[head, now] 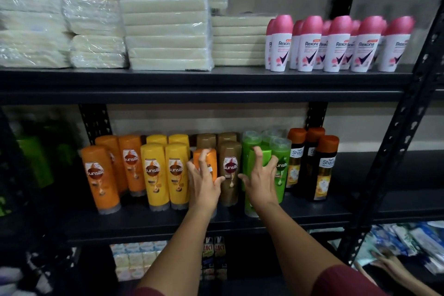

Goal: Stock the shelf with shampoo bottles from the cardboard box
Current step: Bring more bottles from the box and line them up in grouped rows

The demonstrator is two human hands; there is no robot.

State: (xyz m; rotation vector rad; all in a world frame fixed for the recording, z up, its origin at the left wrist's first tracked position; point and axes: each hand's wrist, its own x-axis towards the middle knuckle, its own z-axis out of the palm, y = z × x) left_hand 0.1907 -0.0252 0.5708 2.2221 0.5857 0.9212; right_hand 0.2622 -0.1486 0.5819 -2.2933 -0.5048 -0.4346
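My left hand [204, 181] wraps around an orange bottle [208, 163]. My fingers [203, 158] curl over its front and my thumb sits on its right side. The bottle stands up tall on the dark shelf [149, 221], cap end down, so its long side runs up and down. It is just left of the brown bottle [230, 170], touching it or almost touching it. My hand hides most of the orange bottle, so I cannot read its label.

My right hand [260, 176] is on a green bottle [252, 175] just right of the brown bottle. My fingers are spread and bent around it, with the thumb near the brown bottle. This bottle stands up tall too. My hand and arm cover its middle and label.

Left of the brown bottle, past my hand, stand yellow bottles [165, 173], then more orange bottles [103, 175]. Right of it, past the green ones, stand dark bottles with orange caps [322, 168].

On the shelf above the brown bottle are white wrapped packs [165, 31] and pink-topped bottles [336, 43].

Far left of the brown bottle it is dark and blurry, and I only see green shapes. At the bottom right corner there is another hand [390, 263], blurry and cut off.
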